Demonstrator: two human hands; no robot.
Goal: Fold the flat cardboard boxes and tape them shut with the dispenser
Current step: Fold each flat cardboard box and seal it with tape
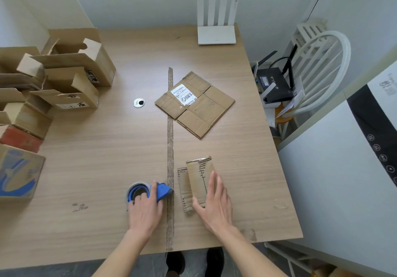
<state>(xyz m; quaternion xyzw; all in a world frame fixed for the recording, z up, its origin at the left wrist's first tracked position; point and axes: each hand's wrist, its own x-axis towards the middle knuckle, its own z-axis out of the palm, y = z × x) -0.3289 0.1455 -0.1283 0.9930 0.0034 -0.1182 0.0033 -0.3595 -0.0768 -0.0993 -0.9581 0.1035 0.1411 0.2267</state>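
L hand (148, 207) grips blue tape dispenser (150, 190); R hand (214, 201), fingers straight, rests on small flat box (196, 180).

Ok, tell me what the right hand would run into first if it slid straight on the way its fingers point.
The right hand already lies on the small flattened box, fingers pointing up the table. Past that box's far edge comes bare tabletop, then probably the larger flat cardboard, though depth is uncertain.

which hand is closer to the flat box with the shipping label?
Right. The right hand lies on the small cardboard piece, directly below the labelled flat box; the left hand rests on the tape dispenser, farther left.
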